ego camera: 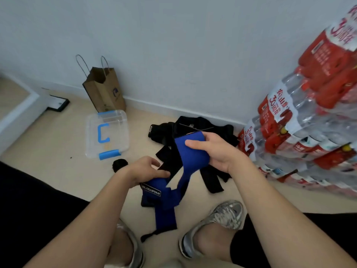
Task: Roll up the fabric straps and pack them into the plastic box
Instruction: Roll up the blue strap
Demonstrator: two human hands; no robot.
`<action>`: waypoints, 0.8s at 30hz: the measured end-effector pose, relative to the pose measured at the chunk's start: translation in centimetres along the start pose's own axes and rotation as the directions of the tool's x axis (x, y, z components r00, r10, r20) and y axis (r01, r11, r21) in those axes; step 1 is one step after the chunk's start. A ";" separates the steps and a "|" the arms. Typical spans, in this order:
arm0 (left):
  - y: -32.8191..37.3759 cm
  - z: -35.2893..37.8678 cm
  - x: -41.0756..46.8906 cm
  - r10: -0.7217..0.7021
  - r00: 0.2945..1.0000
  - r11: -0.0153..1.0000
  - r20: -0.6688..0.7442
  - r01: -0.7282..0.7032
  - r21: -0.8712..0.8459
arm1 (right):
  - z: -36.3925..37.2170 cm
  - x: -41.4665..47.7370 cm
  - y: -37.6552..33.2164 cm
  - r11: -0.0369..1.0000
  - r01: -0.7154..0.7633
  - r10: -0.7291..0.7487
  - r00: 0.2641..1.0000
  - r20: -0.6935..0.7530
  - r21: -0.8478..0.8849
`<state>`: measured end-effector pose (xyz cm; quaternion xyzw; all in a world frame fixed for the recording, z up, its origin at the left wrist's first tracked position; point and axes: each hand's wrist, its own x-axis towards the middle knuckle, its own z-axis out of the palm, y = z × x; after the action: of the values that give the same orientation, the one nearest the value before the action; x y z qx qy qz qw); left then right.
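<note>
A blue fabric strap (190,153) stretches between my two hands above the floor. My right hand (214,149) grips its upper end, thumb across the cloth. My left hand (145,169) pinches the lower part near a label patch, and the tail hangs down between my shoes. Behind lies a heap of black straps (193,128) on the floor. One small black rolled strap (119,165) rests just in front of the clear plastic box (90,136), which has blue clips and its lid on.
A brown paper bag (105,91) stands by the wall behind the box. Stacked packs of water bottles (301,120) rise on the right. My two grey shoes (218,221) are planted below the strap. A white ledge and a black frame sit at far left.
</note>
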<state>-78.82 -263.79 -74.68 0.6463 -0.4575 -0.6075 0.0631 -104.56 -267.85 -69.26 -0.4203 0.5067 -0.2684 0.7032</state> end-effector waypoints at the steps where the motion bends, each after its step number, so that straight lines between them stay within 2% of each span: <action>1: -0.1 -0.2 -0.1 -0.024 0.999 1.000 -0.034 0.024 0.012 | 0.1 -0.3 -0.3 0.997 -0.012 0.012 1.000 -0.007 -0.072; 3: -0.1 -0.5 -0.2 -0.004 0.999 1.000 -0.035 0.003 -0.021 | 0.3 -0.7 -1.3 0.970 -0.032 0.021 0.999 -0.049 -0.242; 5: 0.6 -0.6 -0.6 0.090 0.996 0.990 -0.003 -0.090 -0.107 | 0.7 -1.1 -2.7 0.948 -0.028 0.005 0.997 -0.075 -0.317; 7: 1.5 -0.5 -1.3 0.220 0.975 0.968 -0.034 -0.223 -0.117 | 1.5 -1.4 -4.3 0.972 0.023 -0.046 0.994 -0.097 -0.233; 9: 2.5 -0.6 -1.9 0.331 0.943 0.942 -0.021 -0.332 -0.057 | 2.2 -1.8 -6.0 0.990 0.097 -0.115 0.976 -0.187 -0.104; 11: 3.1 -0.6 -2.6 0.394 0.900 0.915 0.187 -0.404 0.016 | 2.8 -2.3 -7.6 0.982 0.191 -0.180 0.925 -0.333 -0.002; 13: 3.5 -0.2 -3.4 0.343 0.843 0.906 0.414 -0.413 0.091 | 2.9 -2.6 -8.5 0.957 0.266 -0.185 0.868 -0.461 0.116; 14: 3.8 0.1 -3.6 0.333 0.826 0.902 0.455 -0.420 0.104 | 3.0 -2.8 -8.7 0.944 0.283 -0.165 0.850 -0.501 0.168; 17: 4.4 1.3 -4.0 0.398 0.843 0.901 0.361 -0.434 0.020 | 2.9 -2.8 -7.7 0.897 0.293 -0.072 0.836 -0.544 0.331; 20: 5.0 1.4 -3.9 0.398 0.879 0.916 0.262 -0.394 -0.069 | 2.3 -2.7 -6.1 0.847 0.278 -0.009 0.860 -0.511 0.453; 22: 5.3 0.9 -3.9 0.382 0.890 0.924 0.248 -0.373 -0.084 | 1.6 -3.0 -5.3 0.839 0.271 -0.057 0.906 -0.420 0.471; 24: 5.4 0.5 -4.0 0.384 0.893 0.923 0.235 -0.365 -0.123 | 1.1 -3.3 -4.6 0.898 0.281 -0.177 0.935 -0.307 0.339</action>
<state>-81.41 -263.95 -68.48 0.4598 -0.5543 -0.6787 0.1440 -104.46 -267.22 -63.52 -0.2938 0.4826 -0.4971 0.6586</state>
